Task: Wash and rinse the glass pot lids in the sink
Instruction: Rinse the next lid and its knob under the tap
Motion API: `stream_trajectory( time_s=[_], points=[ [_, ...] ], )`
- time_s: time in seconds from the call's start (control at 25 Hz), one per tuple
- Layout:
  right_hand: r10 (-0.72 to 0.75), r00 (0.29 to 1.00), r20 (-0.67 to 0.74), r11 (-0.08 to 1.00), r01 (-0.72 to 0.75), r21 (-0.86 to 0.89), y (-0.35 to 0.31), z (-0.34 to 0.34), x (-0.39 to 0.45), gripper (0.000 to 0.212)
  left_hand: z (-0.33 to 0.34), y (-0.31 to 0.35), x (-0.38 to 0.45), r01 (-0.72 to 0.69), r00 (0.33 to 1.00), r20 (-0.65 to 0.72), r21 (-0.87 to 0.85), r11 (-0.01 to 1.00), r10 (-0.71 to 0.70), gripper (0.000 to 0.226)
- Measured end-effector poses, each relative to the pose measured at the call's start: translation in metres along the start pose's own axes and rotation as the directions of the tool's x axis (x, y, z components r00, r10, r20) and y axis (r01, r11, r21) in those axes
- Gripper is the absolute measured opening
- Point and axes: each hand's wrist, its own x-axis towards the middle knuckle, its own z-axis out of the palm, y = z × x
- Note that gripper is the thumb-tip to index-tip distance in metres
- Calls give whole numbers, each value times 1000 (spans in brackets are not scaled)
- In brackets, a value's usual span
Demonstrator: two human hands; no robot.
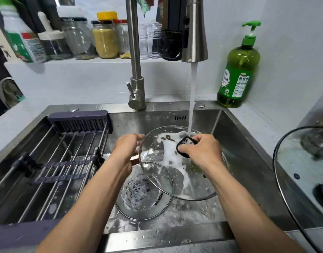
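Head view: the glass lid (175, 172) is held tilted over the sink (248, 161), its upper rim toward the back wall and its lower rim toward the person, with foam streaked across the glass. The left hand (127, 150) grips the lid at its left edge, fingers curled around the rim or a handle there; which of the two cannot be told, since the hand covers that part. The right hand (202, 148) pinches a dark sponge (184, 146) against the upper part of the lid, fingers curled over it, directly below the water stream (191, 99) from the faucet (193, 33). The stream strikes the lid just beside the sponge, so the right hand is the nearer one to the water and the likely rinse turns on rotating the lid under that point. A second lid (144, 196) lies flat on the sink floor beneath the held lid, holding suds. A third lid (285, 172) rests on the table at right, cut off by the frame edge. A drying rack (53, 161) spans the sink's left half. A green soap bottle (238, 70) stands at the back corner.
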Motion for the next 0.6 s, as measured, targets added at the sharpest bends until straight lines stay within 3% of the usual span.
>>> stream_trajectory(
  time_s=[0.28,0.44,0.6],
  points=[
    [5,977,-213,999,6,52,3,-4,10,31,3,-2,-2,-67,996,65,29,997,65,13],
    [-45,974,-223,991,72,115,4,-2,12,32,2,-3,0,-87,994,66,21,996,86,22],
    [-100,975,-201,994,106,17,5,0,12,34,3,-3,2,-92,995,47,28,995,90,25]
  ],
)
